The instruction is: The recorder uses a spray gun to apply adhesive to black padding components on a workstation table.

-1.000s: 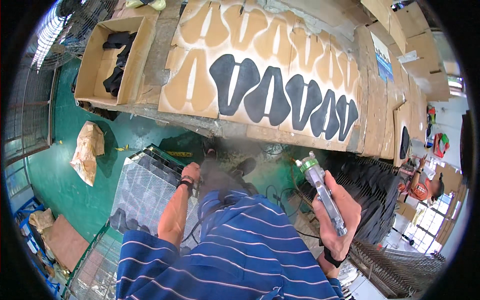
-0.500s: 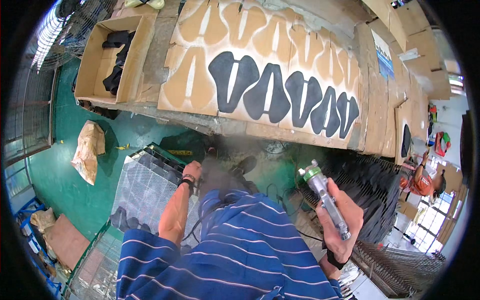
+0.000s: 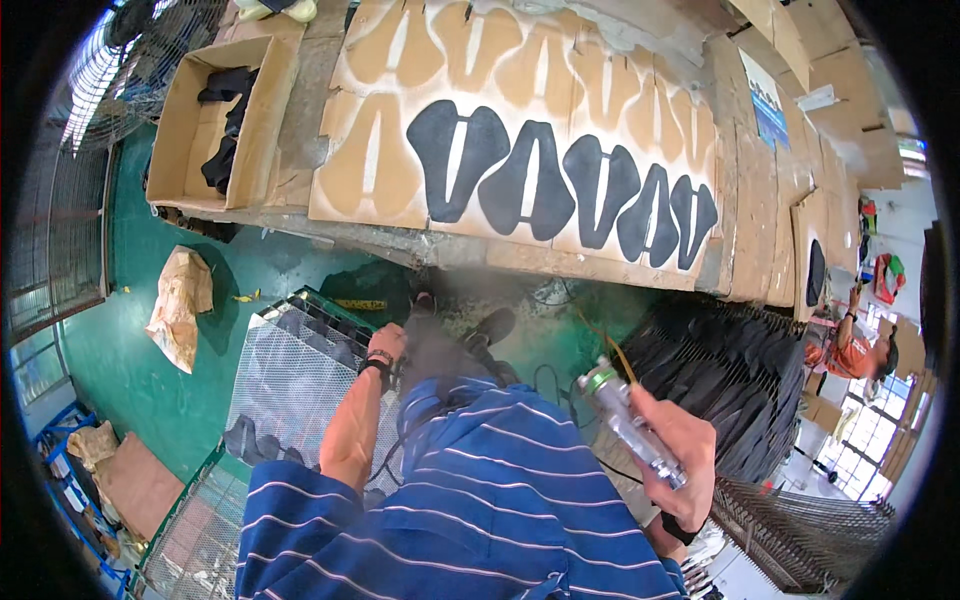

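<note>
My right hand (image 3: 686, 452) is wrapped round a silver spray gun (image 3: 640, 442) with a green ring near its nozzle, held in front of the bench and pointing up and to the left. My left hand (image 3: 388, 343) is closed beside the corner of a white mesh rack (image 3: 290, 375); whether it grips anything is hidden. Across the bench lies a cardboard sheet (image 3: 325, 200) marked with white overspray outlines. A row of black, curved pieces with slots in the middle (image 3: 530, 185) rests on its near half.
An open cardboard box (image 3: 168, 150) with black pieces stands at the bench's left end. A crumpled paper sack (image 3: 180, 310) lies on the green floor. Racks of dark pieces (image 3: 715, 385) stand at the right. Another person (image 3: 850, 345) is at the far right.
My right hand has shifted slightly left and down with the spray gun, which now tilts more to the left. My left hand has barely moved. The black pieces lie as before.
</note>
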The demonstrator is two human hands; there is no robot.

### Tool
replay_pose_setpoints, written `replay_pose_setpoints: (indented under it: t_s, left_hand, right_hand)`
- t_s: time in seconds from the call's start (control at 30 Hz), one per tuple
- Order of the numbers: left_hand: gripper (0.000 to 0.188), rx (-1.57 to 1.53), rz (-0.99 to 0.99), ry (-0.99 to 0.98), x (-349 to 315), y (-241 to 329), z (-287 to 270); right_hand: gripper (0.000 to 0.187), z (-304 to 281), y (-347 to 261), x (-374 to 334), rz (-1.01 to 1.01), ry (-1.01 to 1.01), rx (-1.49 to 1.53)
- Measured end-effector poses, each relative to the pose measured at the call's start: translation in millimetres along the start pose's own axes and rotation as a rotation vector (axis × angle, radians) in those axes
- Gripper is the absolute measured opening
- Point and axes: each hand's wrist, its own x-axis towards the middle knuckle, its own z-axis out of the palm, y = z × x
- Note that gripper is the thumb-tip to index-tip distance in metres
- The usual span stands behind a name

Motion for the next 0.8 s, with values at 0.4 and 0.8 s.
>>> replay_pose_setpoints:
  t_s: [0.4, 0.8]
  left_hand:
    - [0.021, 0.049, 0.044, -0.101, 19, 16, -31]
    - [0.026, 0.118, 0.120, 0.142, 69, -38, -121]
  right_hand:
    - [0.055, 16, -26, 6, 0.216, 0.242, -0.062]
    - [0.055, 56, -17, 28, 0.158, 0.372, 0.145]
